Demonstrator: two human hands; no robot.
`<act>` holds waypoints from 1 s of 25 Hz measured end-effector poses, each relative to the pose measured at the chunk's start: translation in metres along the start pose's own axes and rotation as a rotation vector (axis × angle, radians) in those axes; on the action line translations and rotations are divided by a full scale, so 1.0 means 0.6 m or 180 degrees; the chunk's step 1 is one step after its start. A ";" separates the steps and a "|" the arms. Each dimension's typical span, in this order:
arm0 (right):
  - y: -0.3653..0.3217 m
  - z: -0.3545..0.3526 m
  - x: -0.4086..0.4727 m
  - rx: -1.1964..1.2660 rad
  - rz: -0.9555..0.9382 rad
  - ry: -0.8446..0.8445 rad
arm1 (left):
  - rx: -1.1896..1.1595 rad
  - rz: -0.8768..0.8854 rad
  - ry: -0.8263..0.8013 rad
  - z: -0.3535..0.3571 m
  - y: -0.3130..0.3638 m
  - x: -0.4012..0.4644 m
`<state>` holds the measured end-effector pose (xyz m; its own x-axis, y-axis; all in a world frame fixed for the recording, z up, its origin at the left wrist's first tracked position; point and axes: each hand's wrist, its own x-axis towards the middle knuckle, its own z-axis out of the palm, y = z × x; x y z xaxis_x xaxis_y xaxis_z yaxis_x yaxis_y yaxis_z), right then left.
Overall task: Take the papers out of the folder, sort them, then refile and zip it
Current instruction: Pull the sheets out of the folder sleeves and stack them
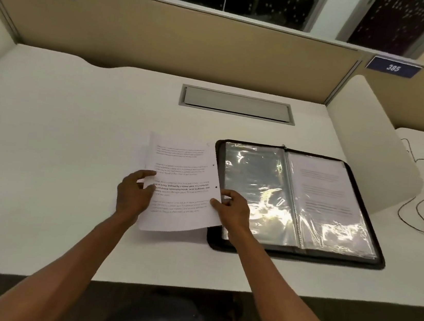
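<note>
Sorting stage, folder open. Your left hand (133, 193) pinches the left edge of the top sheet (181, 183), thumb over the print and the other fingers curled beneath; your right hand (232, 209) nips the same sheet's right edge between thumb and fingertips. The sheet lies over a small stack of papers (144, 151), whose margin shows along its left side, near the middle of the bench (45, 152), and its right edge overhangs the left border of the folder (299, 201). The folder lies flat and unzipped toward the bench's right edge, just short of the white side partition (369, 143); its left plastic sleeve (249, 192) looks empty, while the right sleeve (329, 200) shows a printed page inside. Three risks follow. Pull your hands apart unevenly and the thin sheet may crease or tear at a pinch point. Lift briskly and the sheets underneath may cling and skew, spoiling the order you are building. The glossy sleeves glare under the light, so you could overlook the page in the right sleeve and zip up with the sort incomplete; a trailing paper corner over the folder border could also snag in the zip.
</note>
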<state>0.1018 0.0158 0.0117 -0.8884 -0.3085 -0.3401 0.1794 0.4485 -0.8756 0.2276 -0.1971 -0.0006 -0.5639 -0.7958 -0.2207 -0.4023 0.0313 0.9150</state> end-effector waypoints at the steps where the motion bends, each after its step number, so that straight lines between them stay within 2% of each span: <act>1: -0.001 0.012 0.004 -0.0124 0.0004 -0.0037 | 0.0145 0.0055 0.0066 -0.004 -0.006 0.005; 8: 0.014 0.041 0.006 -0.0731 -0.0276 -0.0102 | 0.0755 0.0546 0.0252 0.002 -0.049 0.024; 11: 0.023 0.007 -0.007 -0.0593 -0.0441 0.0115 | 0.0878 0.0611 0.0525 0.011 -0.054 0.021; 14: 0.051 -0.086 -0.015 -0.0261 -0.0559 0.0815 | 0.0868 0.0564 0.0736 0.023 -0.044 0.001; 16: 0.086 -0.171 -0.010 -0.0633 -0.0440 0.1545 | 0.0834 0.0737 0.0730 0.035 -0.040 -0.019; 18: 0.135 -0.256 0.004 -0.1323 0.0132 0.1958 | 0.0779 0.0867 0.0611 0.058 -0.035 -0.044; 21: 0.203 -0.342 0.025 -0.2229 0.1002 0.1600 | 0.0703 0.0943 0.0297 0.114 -0.016 -0.089; 23: 0.230 -0.366 0.034 -0.2716 0.1068 0.1272 | 0.0625 0.1081 0.0044 0.159 0.003 -0.117; 25: 0.232 -0.367 0.039 -0.2858 0.0846 0.1301 | 0.0542 0.1212 -0.0221 0.201 0.024 -0.139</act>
<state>0.0130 0.2560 -0.0428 -0.9724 0.1272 -0.1956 0.1581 0.9758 -0.1513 0.1818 -0.0575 -0.0096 -0.7403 -0.6656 0.0946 -0.2661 0.4194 0.8679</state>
